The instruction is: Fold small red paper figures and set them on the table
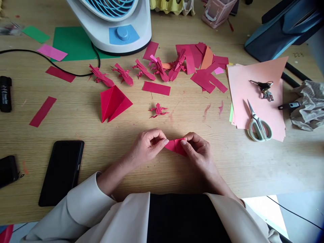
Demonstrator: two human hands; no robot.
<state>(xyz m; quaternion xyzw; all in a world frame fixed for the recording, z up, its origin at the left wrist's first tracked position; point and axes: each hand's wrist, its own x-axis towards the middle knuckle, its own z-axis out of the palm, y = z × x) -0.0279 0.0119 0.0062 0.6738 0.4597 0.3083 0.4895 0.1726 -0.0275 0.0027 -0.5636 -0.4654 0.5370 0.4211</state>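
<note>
Between my two hands is a small folded piece of red paper (174, 146), held a little above the wooden table. My left hand (151, 144) pinches its left tip between thumb and forefinger. At the right end, my right hand (198, 150) grips it, thumb on top and fingers behind. Just beyond the hands sits a tiny red origami figure (158, 110) with thin legs. A larger folded red paper (113, 104) stands to its left. Farther back, several red origami figures (124, 74) lie in a row, with a red paper strip (156, 88) in front of them.
A white fan (131, 37) stands at the back, near red paper scraps (202, 67). At right, scissors (258, 125) and metal clips (265, 89) rest on pink paper sheets (253, 74). A black phone (62, 172) and a black marker (5, 94) lie at left.
</note>
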